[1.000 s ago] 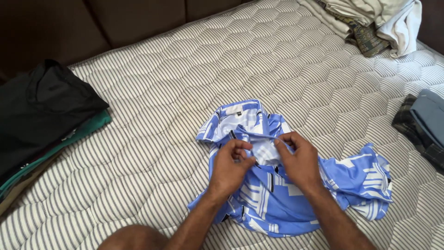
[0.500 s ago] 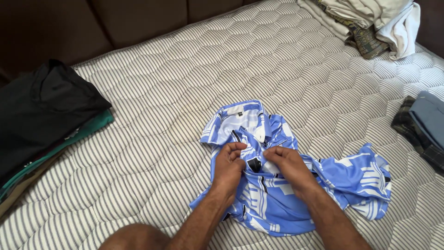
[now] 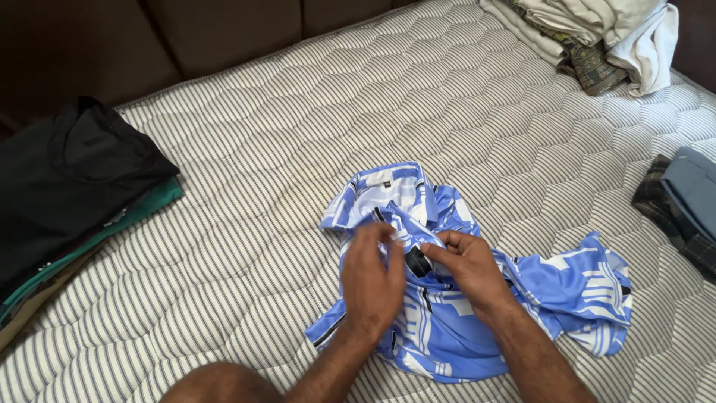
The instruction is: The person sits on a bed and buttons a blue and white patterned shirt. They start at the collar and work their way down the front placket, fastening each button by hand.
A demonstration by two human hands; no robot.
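Observation:
A crumpled blue and white patterned shirt lies on a striped quilted mattress. Its collar points away from me. My left hand pinches the shirt's front fabric near the middle. Close beside it, my right hand grips the same bunch of fabric, fingertips nearly touching the left hand. Both forearms reach in from the bottom edge.
A pile of folded dark and green clothes sits at the left edge. A heap of pale garments lies at the far right corner. Folded grey-blue and plaid clothes rest at the right edge. A dark headboard runs behind.
Both hands have drawn closer together on the shirt's front and bunched the fabric between them. The shirt itself stays in place on the mattress.

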